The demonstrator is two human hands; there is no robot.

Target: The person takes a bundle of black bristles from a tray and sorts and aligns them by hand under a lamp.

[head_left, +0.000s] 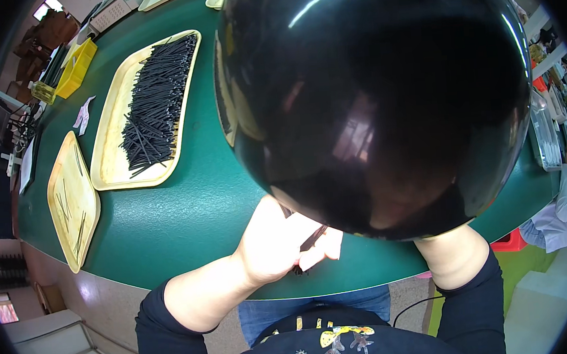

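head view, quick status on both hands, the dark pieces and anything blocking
Left hand curled around thin dark pieces. Right hand hidden behind large black dome, grip unreadable. Dome blocks view of much of green table.

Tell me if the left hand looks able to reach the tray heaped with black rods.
Probably yes: the black dome sits right of the path from left hand to tray, but the hand holds dark pieces.

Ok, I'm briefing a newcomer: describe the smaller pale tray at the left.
On the left of the green table, find the large tray heaped with black sticks. The small tray lies beside its near left corner. Unlike that neighbour, it's mostly bare, holding only a few thin dark strands.
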